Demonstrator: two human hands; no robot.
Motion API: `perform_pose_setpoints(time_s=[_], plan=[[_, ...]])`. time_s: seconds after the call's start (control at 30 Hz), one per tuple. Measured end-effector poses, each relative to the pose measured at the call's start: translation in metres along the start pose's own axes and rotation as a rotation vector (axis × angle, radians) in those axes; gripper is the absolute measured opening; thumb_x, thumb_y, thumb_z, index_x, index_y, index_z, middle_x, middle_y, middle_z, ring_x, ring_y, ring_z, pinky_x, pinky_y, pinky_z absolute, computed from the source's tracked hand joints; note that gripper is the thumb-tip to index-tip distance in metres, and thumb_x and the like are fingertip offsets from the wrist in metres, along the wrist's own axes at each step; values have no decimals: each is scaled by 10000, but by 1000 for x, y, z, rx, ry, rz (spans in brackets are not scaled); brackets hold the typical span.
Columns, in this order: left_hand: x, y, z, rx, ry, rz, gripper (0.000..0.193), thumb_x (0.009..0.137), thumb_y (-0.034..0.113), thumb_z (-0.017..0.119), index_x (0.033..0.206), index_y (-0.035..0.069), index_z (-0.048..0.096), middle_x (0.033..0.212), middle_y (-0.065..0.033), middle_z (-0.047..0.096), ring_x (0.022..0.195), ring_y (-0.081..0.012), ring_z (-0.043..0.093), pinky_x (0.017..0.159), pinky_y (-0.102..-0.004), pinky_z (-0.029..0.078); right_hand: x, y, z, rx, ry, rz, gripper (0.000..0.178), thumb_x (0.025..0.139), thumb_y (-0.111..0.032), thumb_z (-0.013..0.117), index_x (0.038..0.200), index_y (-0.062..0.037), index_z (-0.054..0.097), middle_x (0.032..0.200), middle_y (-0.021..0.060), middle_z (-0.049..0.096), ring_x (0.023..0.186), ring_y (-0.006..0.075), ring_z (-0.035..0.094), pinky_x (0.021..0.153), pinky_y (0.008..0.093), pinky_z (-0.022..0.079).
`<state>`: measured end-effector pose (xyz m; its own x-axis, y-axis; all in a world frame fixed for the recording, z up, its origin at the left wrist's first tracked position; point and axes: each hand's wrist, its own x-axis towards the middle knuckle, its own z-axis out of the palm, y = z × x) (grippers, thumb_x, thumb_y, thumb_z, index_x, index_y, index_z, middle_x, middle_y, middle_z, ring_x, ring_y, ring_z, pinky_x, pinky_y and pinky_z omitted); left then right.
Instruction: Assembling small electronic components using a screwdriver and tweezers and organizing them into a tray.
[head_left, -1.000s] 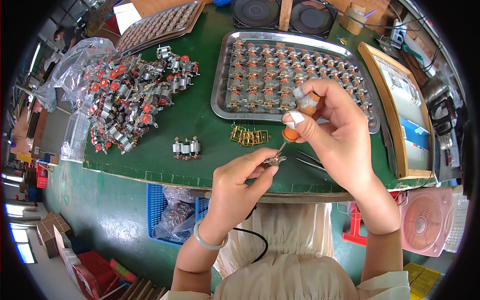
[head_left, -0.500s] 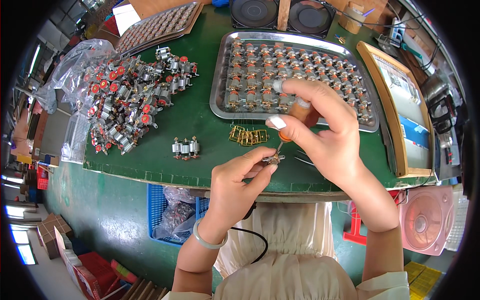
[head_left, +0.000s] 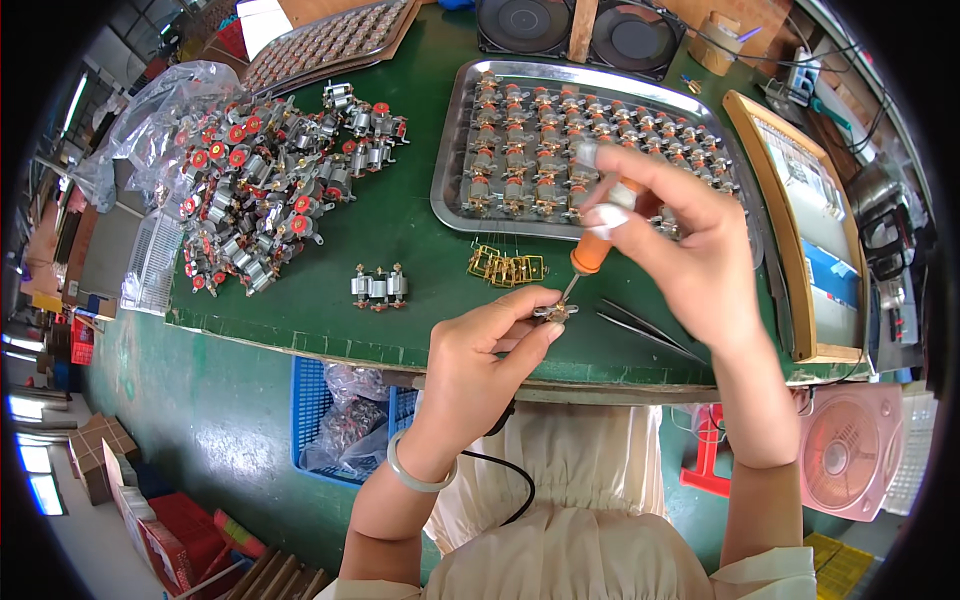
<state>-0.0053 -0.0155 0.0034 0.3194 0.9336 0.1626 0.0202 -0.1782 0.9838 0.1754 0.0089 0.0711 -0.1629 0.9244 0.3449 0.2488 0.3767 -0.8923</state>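
Pinched between thumb and fingers of my left hand is a small metal component with tabs, held just over the table's front edge. My right hand grips a screwdriver with an orange handle by its upper end; its fingertips are slightly smeared. The thin shaft slants down to the component and its tip meets the top. Close behind lie several brass wire frames. Tweezers rest under my right hand. A short row of silver components stands to the left.
A metal tray holds rows of components behind my hands. At left, a heap of components with red discs spills from a plastic bag. A wooden frame stands at right. Two black fans sit at the back.
My right hand has risen slightly and shifted right, with its fingers higher on the screwdriver, exposing more handle and the tweezers. My left hand still holds the component. The whole view has shifted a little.
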Motion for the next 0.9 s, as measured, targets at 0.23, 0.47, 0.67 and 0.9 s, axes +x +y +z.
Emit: perform_pose_setpoints(time_s=[0.23, 0.47, 0.67, 0.9], plan=[[-2, -1, -2, 4, -11, -10, 274, 762, -65, 618, 1033, -49, 580, 920, -86, 630, 809, -110, 606, 721, -216, 497, 3, 5, 2, 475, -43, 119, 301, 772, -106, 649, 1060, -32, 602, 879, 48, 605, 755, 78, 537, 672, 214, 420], [0, 0, 0, 12, -16, 10, 270, 763, -73, 610, 1030, -48, 583, 923, -85, 630, 801, -108, 607, 707, -209, 498, 2, 6, -5, 281, -151, 46, 423, 847, -70, 503, 1259, -6, 426, 1171, 166, 524, 849, 147, 566, 792, 286, 444], [-2, -3, 0, 21, 12, 43, 248, 764, -23, 611, 1011, -27, 583, 835, -105, 639, 751, -115, 626, 693, -253, 525, 6, 9, -3, 171, -69, 145, 184, 805, -139, 620, 925, -13, 557, 909, 87, 606, 753, 106, 569, 701, 259, 439], [-3, -4, 1, 12, 15, 40, 245, 764, -25, 610, 1008, -28, 582, 842, -105, 634, 756, -116, 622, 696, -251, 523, 8, 7, 18, -176, 159, 221, 338, 799, -328, 641, 658, -54, 504, 436, 8, 497, 463, 62, 485, 529, 219, 361]])
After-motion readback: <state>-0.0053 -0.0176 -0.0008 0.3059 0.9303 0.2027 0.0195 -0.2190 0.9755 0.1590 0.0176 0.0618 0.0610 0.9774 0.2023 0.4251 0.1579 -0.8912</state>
